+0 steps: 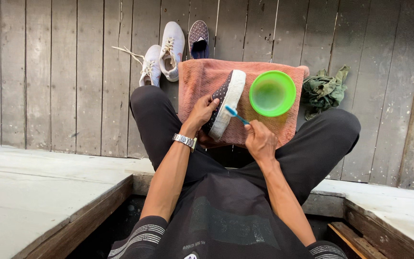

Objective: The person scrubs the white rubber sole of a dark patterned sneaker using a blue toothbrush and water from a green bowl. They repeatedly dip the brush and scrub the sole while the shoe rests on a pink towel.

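Your left hand (201,112) grips the dotted shoe (224,103) on the towel (202,79); your right hand (260,140) holds the toothbrush (236,114). Keep bristles flat along the white sole, strokes short.

The person is sitting with both knees spread wide, legs in dark trousers, and both bare forearms are reaching forward from the torso and converging between the knees. The left hand (203,111) is curling its fingers around what it is holding, thumb on top, palm turned inward, with a metal watch circling the wrist just behind it. The right hand (259,139) is closing into a loose fist, knuckles facing up, pinching a thin handle between thumb and forefinger. The two hands are sitting near each other, not touching. Both elbows are bending outward slightly.
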